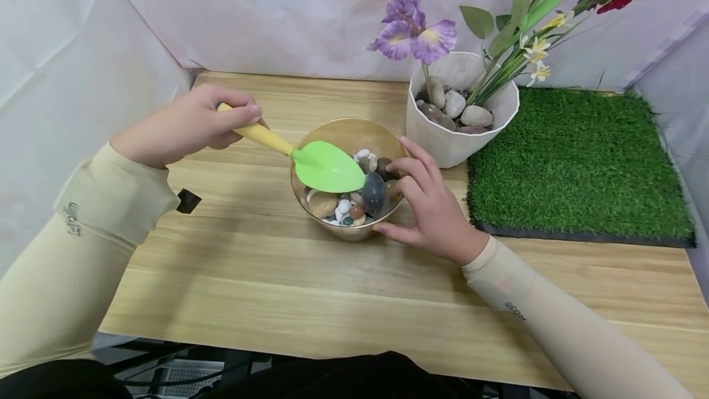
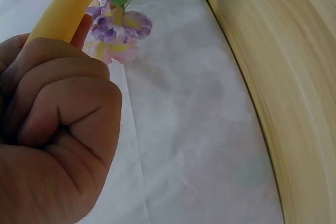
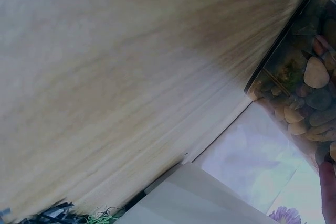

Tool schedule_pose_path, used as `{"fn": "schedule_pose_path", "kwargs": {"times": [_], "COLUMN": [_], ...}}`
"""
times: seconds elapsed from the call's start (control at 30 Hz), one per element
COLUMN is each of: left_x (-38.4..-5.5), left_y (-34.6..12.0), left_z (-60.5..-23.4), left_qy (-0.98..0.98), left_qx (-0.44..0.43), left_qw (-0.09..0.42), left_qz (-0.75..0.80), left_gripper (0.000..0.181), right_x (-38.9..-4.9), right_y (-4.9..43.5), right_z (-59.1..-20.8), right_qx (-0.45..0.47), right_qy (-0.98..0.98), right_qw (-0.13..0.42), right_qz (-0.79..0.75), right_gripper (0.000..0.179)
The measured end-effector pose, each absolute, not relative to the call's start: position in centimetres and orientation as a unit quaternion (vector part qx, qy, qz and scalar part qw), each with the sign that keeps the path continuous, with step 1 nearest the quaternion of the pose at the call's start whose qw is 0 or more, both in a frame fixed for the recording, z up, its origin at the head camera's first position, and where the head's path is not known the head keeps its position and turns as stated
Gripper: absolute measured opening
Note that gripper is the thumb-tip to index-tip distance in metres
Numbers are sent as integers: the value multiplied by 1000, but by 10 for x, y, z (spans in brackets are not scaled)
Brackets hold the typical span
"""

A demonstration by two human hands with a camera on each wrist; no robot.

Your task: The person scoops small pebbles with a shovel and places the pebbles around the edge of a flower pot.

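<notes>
My left hand [image 1: 213, 119] grips the yellow handle [image 1: 266, 138] of a toy trowel, its fingers curled tightly round it in the left wrist view. The trowel's green blade [image 1: 327, 168] hangs over the amber see-through bowl [image 1: 354, 125], its tip overlapping a dark oval stone [image 1: 375, 193]. White, brown and grey pebbles [image 1: 343, 207] lie in the bowl. On the bowl's right side, my right hand [image 1: 429, 208] holds the rim, thumb at the front and some fingertips reaching inside. The right wrist view shows stones [image 3: 316, 72] through the bowl's wall, with one finger [image 3: 328, 190] at the edge.
Behind the bowl stands a white pot [image 1: 443, 143] with stones and artificial flowers [image 1: 412, 26]. A square of artificial turf [image 1: 581, 165] lies at the right. White cloth [image 1: 249, 17] walls the wooden table [image 1: 310, 288] at the back and sides. A small black piece [image 1: 188, 201] shows beside the left sleeve.
</notes>
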State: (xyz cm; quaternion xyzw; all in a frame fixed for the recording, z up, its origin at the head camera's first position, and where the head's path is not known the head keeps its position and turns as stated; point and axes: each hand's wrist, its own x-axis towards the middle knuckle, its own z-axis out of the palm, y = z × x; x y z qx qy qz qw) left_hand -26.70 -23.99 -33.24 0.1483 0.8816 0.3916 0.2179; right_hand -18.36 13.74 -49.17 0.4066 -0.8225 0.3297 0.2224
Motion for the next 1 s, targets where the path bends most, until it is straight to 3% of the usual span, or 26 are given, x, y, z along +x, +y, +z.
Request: {"fn": "schedule_pose_path", "kwargs": {"times": [0.47,1.0], "left_x": [-256,-249], "left_y": [-235,-225], "left_z": [-333,-349], "left_qy": [886,857], "left_qx": [148,155], "left_qw": [210,234], "left_qz": [386,431], "left_gripper": [29,31], "right_x": [-181,-182], "right_y": [136,134], "right_z": [-489,-489], "right_qx": [403,410], "right_qy": [-822,-815], "right_qw": [229,234], "right_qz": [331,336], "right_gripper": [63,76]}}
